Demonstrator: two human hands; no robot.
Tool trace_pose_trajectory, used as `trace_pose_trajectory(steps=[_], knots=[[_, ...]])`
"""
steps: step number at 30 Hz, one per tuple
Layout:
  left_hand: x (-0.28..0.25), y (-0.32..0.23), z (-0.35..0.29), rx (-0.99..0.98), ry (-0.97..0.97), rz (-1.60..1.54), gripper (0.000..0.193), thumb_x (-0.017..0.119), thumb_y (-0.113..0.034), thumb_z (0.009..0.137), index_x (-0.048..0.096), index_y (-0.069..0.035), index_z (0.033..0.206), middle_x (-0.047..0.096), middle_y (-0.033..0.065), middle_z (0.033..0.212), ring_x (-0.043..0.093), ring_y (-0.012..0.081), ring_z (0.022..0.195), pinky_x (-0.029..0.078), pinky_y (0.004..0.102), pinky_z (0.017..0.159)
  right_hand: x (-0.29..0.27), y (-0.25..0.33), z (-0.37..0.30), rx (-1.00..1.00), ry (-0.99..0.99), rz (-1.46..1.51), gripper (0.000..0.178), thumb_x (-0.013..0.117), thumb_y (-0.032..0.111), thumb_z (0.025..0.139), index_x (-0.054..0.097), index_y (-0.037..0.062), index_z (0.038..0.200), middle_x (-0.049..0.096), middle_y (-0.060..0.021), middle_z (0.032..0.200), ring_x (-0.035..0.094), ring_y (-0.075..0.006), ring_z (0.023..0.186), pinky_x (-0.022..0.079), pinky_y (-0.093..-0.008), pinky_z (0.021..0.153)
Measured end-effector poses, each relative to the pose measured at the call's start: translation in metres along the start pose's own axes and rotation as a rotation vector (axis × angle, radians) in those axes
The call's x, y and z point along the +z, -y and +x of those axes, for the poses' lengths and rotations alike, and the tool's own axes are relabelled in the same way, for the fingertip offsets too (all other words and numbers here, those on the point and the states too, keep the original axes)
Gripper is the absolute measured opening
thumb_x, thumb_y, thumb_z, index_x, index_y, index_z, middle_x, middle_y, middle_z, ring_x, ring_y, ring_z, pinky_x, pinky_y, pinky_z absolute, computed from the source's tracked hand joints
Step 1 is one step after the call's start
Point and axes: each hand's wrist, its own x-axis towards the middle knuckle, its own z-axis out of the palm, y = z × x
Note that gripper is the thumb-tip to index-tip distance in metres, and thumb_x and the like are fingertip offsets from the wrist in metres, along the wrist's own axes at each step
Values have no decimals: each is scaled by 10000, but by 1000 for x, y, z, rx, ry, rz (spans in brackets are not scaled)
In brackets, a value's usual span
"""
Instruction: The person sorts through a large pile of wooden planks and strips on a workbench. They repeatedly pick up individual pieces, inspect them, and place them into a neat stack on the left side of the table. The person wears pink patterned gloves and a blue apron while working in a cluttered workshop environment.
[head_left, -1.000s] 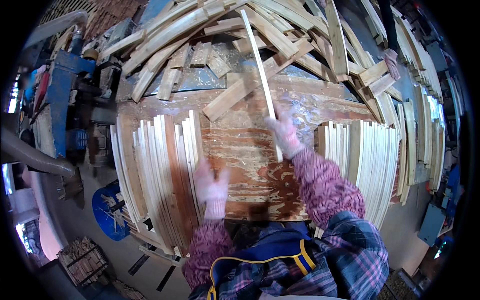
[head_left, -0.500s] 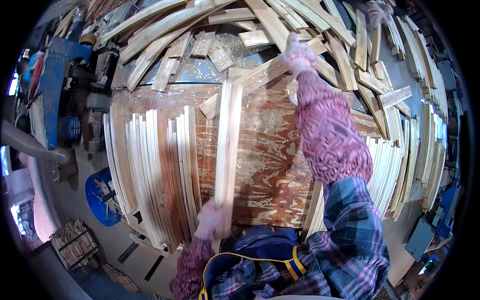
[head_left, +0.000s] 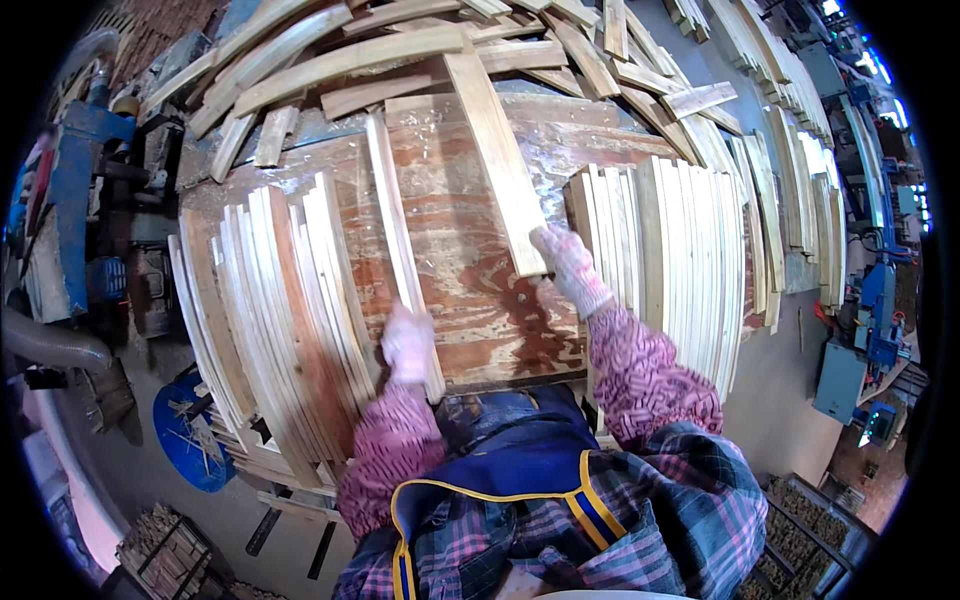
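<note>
My right hand (head_left: 568,264), in a pale work glove, is closed on the near end of a flat wooden board (head_left: 494,160). That board slants away from me, its far end up against the loose pile. My left hand (head_left: 408,345), gloved too and slightly blurred, is closed around the near part of a narrow wooden strip (head_left: 392,205). The strip stands on edge on the reddish plywood table (head_left: 460,270), close to the left stack of strips (head_left: 275,290). To the right of the board is another row of upright strips (head_left: 660,230).
Loose boards (head_left: 350,65) are heaped across the far side, among wood chips. A blue machine (head_left: 85,200) with a grey hose (head_left: 55,340) stands at left, above a blue bin (head_left: 193,435) of scraps. More boards (head_left: 795,190) are stacked at far right.
My right hand has come back from the far pile, drawing the board toward me. The strip under my left hand has shifted left, nearer the left stack, and now shows its narrow edge.
</note>
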Motion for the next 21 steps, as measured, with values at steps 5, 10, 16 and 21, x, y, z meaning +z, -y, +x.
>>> trace_pose_trajectory(steps=[5,10,16,21], knots=[[-20,-4,-82,184,-435,-86,846,668,-497,826,333,-85,1484,503,271,1379,569,423,1185,407,490,1071,15,87,-66,329,178,682,188,647,211,890,595,54,979,602,-144,900,619,-295,796,516,-390,644],[-83,-56,-53,247,83,-524,677,707,-407,842,494,-56,1380,629,213,1237,599,347,1152,441,409,1011,16,130,-78,-58,577,615,157,560,208,947,613,72,1004,601,-137,813,612,-305,718,486,-391,556],[-68,-26,-42,90,227,-494,690,693,-445,872,519,-12,1379,604,185,1329,564,307,1243,421,365,1034,-7,85,180,-138,-278,194,462,648,387,885,604,80,1227,598,-189,1260,602,-365,1130,450,-446,994],[-81,-20,-55,270,115,-576,452,680,-301,879,603,-19,1225,677,190,1116,661,294,999,505,386,890,20,115,336,-41,166,-64,437,659,231,818,632,107,1235,682,-187,1108,675,-373,1002,548,-442,837]])
